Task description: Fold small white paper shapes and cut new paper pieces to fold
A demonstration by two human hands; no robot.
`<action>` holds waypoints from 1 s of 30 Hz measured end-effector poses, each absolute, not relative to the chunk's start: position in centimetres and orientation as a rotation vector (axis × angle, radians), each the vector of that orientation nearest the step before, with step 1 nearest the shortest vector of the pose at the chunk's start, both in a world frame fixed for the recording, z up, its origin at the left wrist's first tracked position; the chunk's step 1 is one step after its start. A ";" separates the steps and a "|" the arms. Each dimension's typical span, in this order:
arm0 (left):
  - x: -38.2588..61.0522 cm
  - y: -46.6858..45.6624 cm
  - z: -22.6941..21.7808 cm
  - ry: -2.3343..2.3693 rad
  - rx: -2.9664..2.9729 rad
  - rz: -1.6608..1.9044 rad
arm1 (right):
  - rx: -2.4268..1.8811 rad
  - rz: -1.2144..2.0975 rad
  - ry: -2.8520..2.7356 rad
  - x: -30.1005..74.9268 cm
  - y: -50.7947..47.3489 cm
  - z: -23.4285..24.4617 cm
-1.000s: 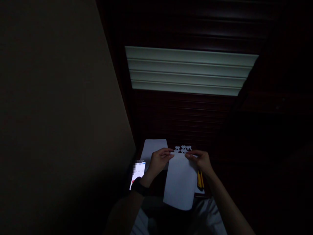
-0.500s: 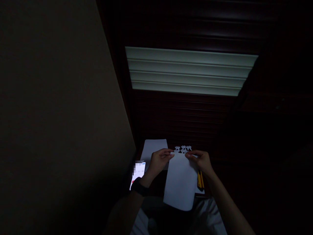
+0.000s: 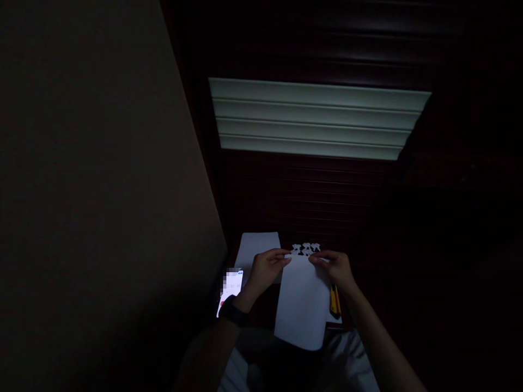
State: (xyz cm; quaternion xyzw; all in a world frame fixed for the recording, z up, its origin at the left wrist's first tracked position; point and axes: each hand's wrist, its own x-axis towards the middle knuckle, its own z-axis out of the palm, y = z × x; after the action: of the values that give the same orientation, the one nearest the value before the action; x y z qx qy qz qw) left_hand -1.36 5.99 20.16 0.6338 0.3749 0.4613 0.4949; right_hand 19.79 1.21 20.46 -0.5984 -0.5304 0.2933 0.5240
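A white sheet of paper (image 3: pixel 302 305) hangs toward me, its lower end curling over the front of the dark table. My left hand (image 3: pixel 267 268) pinches its top left corner between thumb and fingers. At the top right edge, my right hand (image 3: pixel 335 268) pinches the same sheet. Just beyond that edge lie several small white paper cutouts (image 3: pixel 306 247) with jagged outlines, the nearer ones partly covered. A yellow and black utility knife (image 3: pixel 335 302) rests by my right wrist, on a white piece of paper that is mostly hidden.
More white paper (image 3: pixel 258 245) lies at the table's back left. A lit phone (image 3: pixel 231 291) stands or lies beside my left wrist, partly behind a dark wristband (image 3: pixel 233 311). A wall (image 3: pixel 122 163) rises on the left, and a dark slatted panel (image 3: pixel 294 190) closes off the back.
The lower end of the sheet has shifted very slightly up and right. Both hands keep their pinch in nearly the same place.
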 end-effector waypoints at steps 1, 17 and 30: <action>-1.4 6.0 20.1 0.910 1.541 1.115 | -1.432 0.698 -1.270 19.8 1.2 20.4; -1.6 5.5 19.9 1.023 1.789 1.238 | -1.350 0.570 -1.353 19.2 1.5 20.2; -2.6 4.7 16.7 1.121 1.712 1.154 | -1.374 0.671 -1.411 18.6 1.9 16.3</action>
State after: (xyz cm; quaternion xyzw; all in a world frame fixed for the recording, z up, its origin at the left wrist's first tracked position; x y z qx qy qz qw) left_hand -2.60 4.71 16.71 0.6723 0.4403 0.4531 0.3858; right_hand 18.55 1.91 16.30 -0.5697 -0.5851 0.2781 0.5058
